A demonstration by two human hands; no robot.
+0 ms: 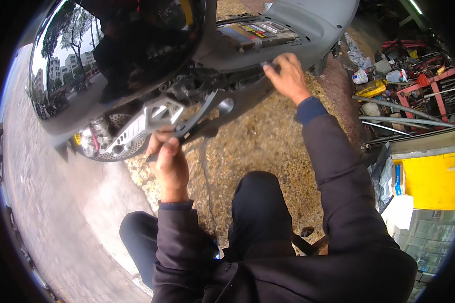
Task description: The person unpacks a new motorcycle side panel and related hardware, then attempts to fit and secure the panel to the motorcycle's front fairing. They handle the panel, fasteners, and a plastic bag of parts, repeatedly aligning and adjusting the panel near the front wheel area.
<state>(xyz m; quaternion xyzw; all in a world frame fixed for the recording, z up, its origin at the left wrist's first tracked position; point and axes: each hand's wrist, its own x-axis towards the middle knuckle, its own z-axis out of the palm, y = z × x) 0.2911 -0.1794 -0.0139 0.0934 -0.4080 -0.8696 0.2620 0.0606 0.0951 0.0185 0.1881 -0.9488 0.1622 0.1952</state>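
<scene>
Left hand (168, 160): fingers and thumb pinched on lower end of long dark-grey plastic trim panel (248, 100)
Panel: slanting up rightward beside glossy black-and-grey scooter (146, 65); can't tell if any clip's engaged
Right hand (288, 80): partly curled, thumb and fingers gripping panel's upper end
Ground: pale grey paving (71, 202) left, brown pebbled concrete (263, 146) below panel
Far right: jumbled metal parts (414, 96)

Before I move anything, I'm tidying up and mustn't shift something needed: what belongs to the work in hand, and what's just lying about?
In use:
dark grey trim panel, pinched in the left hand, right hand at its far end
scooter, beside it

Apparently just lying about, at right:
grey bars
red metal frame
crumpled clear plastic
white sheet
</scene>
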